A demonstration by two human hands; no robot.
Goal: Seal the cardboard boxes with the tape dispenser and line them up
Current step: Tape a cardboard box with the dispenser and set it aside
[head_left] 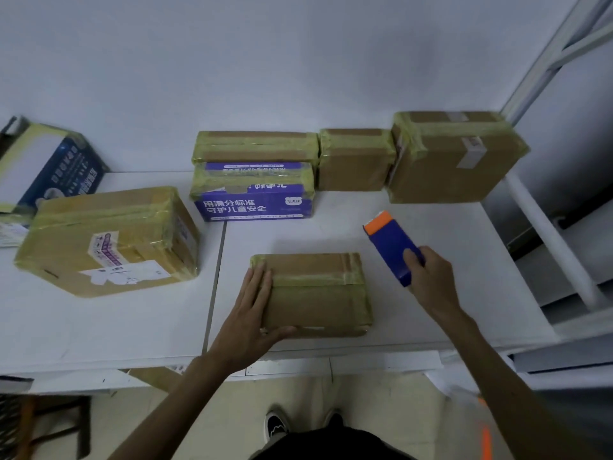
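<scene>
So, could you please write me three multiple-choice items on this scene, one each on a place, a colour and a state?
1. On which part of the near box does the left hand rest?
A. its left part
B. its right part
C. none, it is off the box

2. What colour is the tip of the dispenser?
A. green
B. orange
C. white

3. What is the right hand doing?
A. lying open and idle
B. gripping the dispenser
C. curled on nothing

Key:
1 A, the hand lies flat along the left of the box top.
2 B, the end away from the hand is orange, and the body is blue.
3 B, the hand is wrapped round the blue body.
</scene>
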